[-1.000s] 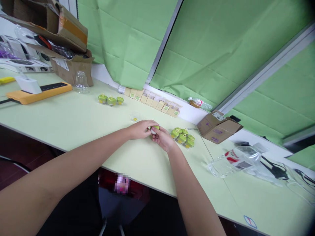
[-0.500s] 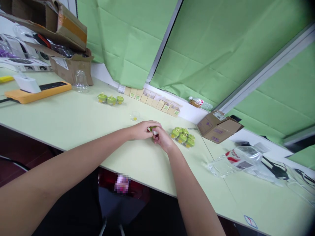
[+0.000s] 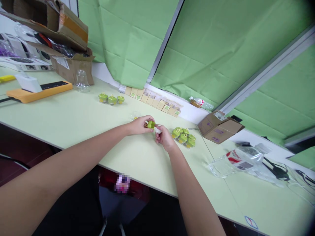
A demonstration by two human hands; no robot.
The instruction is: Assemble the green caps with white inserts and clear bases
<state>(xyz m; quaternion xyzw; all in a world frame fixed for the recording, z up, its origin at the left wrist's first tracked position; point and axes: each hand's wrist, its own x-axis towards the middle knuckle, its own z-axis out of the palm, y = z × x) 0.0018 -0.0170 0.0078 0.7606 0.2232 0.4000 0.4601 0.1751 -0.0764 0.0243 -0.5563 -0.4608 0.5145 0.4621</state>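
Observation:
Over the middle of the table, my left hand (image 3: 140,125) is closed on a small green lid (image 3: 151,124), its open side turned toward the right. Close beside it, my right hand (image 3: 164,137) pinches a small white piece (image 3: 157,130) whose kind I cannot make out. Behind my left hand lies a clear plastic cup (image 3: 135,114), partly hidden, with a bit of yellow in it. A cluster of small green-lidded containers (image 3: 182,137) stands to the right of my right hand. Several more green-lidded containers (image 3: 112,99) sit farther back on the left.
Small cardboard boxes (image 3: 155,100) line the wall. An orange power strip (image 3: 41,91), a clear plastic jar (image 3: 82,80) and cardboard boxes (image 3: 71,67) are at the left. At the right are a carton (image 3: 219,127) and a large clear bottle (image 3: 238,159).
My hands have drawn apart a little. The green lid now shows in my left hand and the white piece in my right; before, both were mostly covered by my fingers.

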